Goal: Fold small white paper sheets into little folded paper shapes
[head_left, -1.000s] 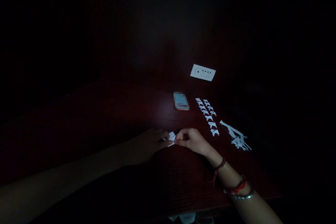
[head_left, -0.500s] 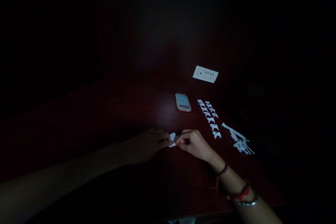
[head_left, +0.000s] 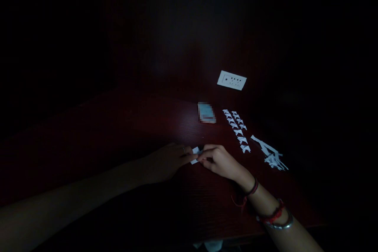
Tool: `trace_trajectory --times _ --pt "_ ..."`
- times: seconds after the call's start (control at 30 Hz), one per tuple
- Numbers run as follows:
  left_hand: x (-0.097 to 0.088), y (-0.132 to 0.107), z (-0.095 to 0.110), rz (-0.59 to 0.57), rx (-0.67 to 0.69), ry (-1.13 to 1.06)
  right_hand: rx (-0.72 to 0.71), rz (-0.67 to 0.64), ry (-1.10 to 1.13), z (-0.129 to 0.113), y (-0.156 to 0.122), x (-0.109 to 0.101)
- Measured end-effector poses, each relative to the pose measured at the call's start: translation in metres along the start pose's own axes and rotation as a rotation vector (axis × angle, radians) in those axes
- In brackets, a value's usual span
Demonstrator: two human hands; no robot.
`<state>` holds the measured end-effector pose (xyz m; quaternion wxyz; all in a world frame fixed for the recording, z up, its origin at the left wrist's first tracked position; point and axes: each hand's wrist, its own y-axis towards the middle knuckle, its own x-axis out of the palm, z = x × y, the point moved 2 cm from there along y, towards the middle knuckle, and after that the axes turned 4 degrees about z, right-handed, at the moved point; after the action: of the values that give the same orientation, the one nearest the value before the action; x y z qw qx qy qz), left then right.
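A small piece of folded white paper (head_left: 195, 160) lies on the dark red table (head_left: 165, 122), between my two hands. From the left, my left hand (head_left: 168, 162) reaches in with a ring on one finger, its fingertips pressed together on the paper's left side. My right hand (head_left: 218, 160) pinches the paper's right side between thumb and fingers, the wrist wearing bracelets. Part of the paper is hidden under the fingers. Beyond my right hand, folded white paper pieces (head_left: 238, 132) stand in two slanting rows.
A loose heap of white paper strips (head_left: 273, 159) lies on the right of the table. A blurred light-blue rectangular object (head_left: 206, 112) rests at the back. Behind it, a white socket plate (head_left: 232, 80) sits on the dark wall. The surroundings are very dark.
The fingers of my left hand have slid slightly right over the paper, and less of it shows between the hands. The view has shifted a little.
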<state>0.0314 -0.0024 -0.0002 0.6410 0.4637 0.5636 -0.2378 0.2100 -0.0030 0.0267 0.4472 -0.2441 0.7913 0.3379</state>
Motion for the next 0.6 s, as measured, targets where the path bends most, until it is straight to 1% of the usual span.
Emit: trace_trajectory --times 0.07,0.23,0.37,0.5,0.6 --pt "0.001 0.0 0.0 -0.016 0.025 0.0 -0.008 -0.018 0.002 0.0 0.0 0.0" --pt "0.002 0.0 -0.001 -0.012 0.004 -0.023 -0.023 -0.05 0.034 0.0 -0.001 -0.004" --pt "-0.001 -0.001 -0.001 0.001 -0.003 -0.049 -0.057 -0.117 0.072 -0.001 -0.003 -0.01" --pt "-0.005 -0.002 0.001 0.003 -0.003 -0.061 -0.046 -0.085 0.041 0.0 -0.003 -0.013" --pt "-0.005 -0.002 0.002 0.008 -0.014 -0.074 -0.086 -0.105 -0.007 -0.001 -0.003 -0.011"
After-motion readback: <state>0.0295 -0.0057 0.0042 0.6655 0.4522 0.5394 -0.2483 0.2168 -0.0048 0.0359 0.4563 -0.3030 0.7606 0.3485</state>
